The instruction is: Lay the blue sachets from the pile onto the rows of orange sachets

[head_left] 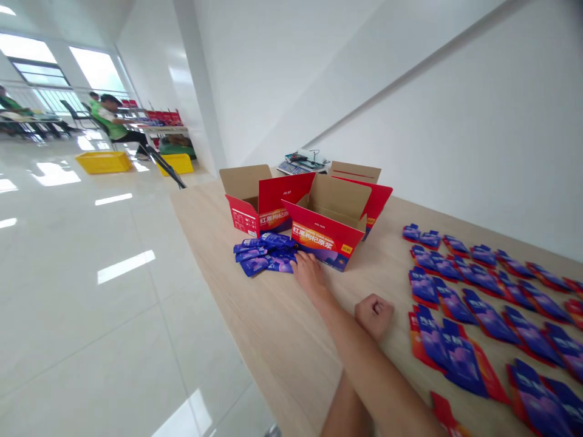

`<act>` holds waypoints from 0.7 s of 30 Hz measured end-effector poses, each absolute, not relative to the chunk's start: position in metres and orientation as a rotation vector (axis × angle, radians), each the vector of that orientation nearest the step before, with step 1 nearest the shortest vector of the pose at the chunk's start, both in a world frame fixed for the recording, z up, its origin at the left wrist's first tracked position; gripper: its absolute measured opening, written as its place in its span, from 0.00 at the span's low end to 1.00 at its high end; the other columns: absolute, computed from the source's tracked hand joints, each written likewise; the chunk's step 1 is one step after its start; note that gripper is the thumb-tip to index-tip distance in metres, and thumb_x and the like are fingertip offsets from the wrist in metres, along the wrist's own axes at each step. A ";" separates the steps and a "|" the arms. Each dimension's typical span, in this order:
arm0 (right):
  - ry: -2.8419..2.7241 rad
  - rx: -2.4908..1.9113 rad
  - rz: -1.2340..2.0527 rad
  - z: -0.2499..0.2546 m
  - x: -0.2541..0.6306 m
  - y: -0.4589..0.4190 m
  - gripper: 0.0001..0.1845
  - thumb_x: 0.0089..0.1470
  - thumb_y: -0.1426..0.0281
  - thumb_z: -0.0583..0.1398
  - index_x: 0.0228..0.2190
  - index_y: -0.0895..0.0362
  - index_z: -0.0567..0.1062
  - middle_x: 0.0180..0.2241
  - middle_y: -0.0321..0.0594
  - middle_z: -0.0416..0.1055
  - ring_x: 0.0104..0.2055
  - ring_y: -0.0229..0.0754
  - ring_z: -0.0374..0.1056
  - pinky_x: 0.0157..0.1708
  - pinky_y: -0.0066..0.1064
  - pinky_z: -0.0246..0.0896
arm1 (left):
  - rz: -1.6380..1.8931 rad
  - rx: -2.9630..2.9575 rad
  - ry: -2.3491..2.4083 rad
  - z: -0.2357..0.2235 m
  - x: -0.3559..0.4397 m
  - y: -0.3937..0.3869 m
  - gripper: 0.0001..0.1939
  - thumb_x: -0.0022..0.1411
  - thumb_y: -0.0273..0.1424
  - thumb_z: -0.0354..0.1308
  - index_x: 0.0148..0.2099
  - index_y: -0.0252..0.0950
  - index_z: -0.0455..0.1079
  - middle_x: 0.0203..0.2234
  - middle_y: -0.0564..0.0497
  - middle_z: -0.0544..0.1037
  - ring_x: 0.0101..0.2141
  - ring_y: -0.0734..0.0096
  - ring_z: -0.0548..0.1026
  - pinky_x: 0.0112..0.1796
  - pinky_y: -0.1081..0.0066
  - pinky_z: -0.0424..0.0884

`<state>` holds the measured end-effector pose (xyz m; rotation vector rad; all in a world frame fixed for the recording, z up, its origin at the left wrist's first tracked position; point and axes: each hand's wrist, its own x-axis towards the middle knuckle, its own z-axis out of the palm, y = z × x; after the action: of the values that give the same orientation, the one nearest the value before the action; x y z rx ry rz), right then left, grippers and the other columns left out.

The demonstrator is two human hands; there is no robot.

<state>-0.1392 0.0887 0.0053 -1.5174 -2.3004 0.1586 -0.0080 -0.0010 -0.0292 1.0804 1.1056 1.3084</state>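
Note:
My two forearms cross low in the view. My right hand [310,272] reaches left over the wooden table [273,328], its fingers stretched flat against a small pile of blue-purple packets [264,252] in front of an open red carton [328,233]. My left hand [374,314] rests on the table as a closed fist, and nothing shows in it. A second open red carton [257,209] stands just behind and to the left of the first.
Several rows of blue-purple packets with red edges [483,309] cover the table to the right. A scale and papers [300,164] sit at the far end by the white wall. Across the glossy floor are yellow crates [104,162] and seated people at tables [113,124].

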 end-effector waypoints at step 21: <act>-2.560 -1.500 0.222 0.039 -0.123 0.103 0.14 0.63 0.74 0.59 0.46 0.57 0.83 0.46 0.50 0.81 0.47 0.47 0.77 0.46 0.32 0.69 | 1.213 1.276 1.237 -0.023 -0.008 -0.007 0.08 0.58 0.22 0.64 0.27 0.33 0.71 0.18 0.53 0.67 0.21 0.76 0.59 0.26 0.68 0.52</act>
<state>-0.1229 0.1032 0.0392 -1.5005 -2.5595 0.2218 -0.0077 -0.0070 -0.0232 1.2757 1.2367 1.2127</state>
